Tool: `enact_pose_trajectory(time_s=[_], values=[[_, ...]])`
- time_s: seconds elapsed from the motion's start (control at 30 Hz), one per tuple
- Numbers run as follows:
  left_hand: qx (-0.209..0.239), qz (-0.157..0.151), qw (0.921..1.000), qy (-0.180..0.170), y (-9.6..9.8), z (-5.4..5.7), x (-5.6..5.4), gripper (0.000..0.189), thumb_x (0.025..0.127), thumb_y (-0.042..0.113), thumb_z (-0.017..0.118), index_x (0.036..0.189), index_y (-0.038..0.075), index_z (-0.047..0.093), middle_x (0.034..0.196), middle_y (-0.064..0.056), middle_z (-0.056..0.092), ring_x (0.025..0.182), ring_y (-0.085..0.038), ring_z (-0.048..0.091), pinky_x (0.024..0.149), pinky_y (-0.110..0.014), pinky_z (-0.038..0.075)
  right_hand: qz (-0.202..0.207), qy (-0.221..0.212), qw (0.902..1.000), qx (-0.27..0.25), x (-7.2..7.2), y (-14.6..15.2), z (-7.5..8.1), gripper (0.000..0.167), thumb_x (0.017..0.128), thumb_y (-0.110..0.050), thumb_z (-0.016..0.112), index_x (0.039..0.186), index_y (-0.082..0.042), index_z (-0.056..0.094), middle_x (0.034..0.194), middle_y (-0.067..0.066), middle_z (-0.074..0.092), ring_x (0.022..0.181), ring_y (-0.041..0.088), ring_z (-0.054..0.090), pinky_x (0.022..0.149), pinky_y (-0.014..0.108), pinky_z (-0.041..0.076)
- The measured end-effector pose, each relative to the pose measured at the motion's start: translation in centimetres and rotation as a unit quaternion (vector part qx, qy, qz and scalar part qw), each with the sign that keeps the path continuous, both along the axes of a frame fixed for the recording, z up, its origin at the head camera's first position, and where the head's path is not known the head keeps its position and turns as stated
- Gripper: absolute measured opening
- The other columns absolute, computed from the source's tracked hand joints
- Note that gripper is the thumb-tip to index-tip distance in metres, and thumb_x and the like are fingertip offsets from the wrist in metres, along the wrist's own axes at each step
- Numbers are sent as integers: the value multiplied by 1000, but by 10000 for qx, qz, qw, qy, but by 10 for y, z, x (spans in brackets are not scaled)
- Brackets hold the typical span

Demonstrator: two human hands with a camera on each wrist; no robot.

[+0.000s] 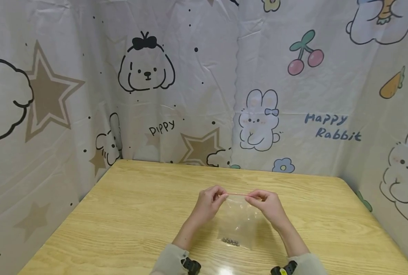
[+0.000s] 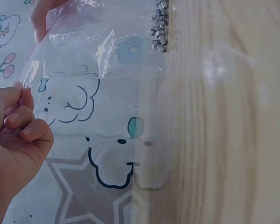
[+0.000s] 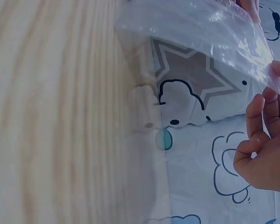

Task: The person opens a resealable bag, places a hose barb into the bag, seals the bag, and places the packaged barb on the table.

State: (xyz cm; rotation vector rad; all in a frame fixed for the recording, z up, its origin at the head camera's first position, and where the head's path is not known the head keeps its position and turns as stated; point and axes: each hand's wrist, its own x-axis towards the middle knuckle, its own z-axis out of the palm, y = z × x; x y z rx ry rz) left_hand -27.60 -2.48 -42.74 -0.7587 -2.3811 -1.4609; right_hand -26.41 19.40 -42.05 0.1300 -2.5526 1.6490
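Note:
A clear zip bag (image 1: 238, 217) with a red line along its top edge hangs upright above the table. Several small silvery metal pieces, like screws or nuts (image 1: 230, 241), lie gathered in its bottom corner; the left wrist view shows these metal pieces (image 2: 160, 25) closer. My left hand (image 1: 208, 202) pinches one top corner between thumb and index finger. At the opposite top corner my right hand (image 1: 267, 206) pinches the edge likewise. In the right wrist view, the other fingers of the right hand (image 3: 270, 140) are loosely bent below the bag (image 3: 200, 28).
The wooden table (image 1: 138, 214) spreads out beneath both hands. A printed curtain (image 1: 204, 84) with cartoon animals and stars stands behind the table and on both sides. Dark bands with small devices (image 1: 191, 265) sit on the wrists.

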Motion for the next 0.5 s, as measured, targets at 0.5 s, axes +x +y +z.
enact_pose_trajectory(time_s=[0.5], values=[[-61, 64, 10000, 8, -3, 2, 1, 14, 97, 16, 60, 94, 4, 66, 70, -4, 55, 60, -2, 38, 53, -14, 33, -119, -111, 9999, -36, 4, 22, -1, 28, 90, -26, 70, 99, 2, 70, 83, -8, 63, 79, 8, 55, 75, 29, 50]])
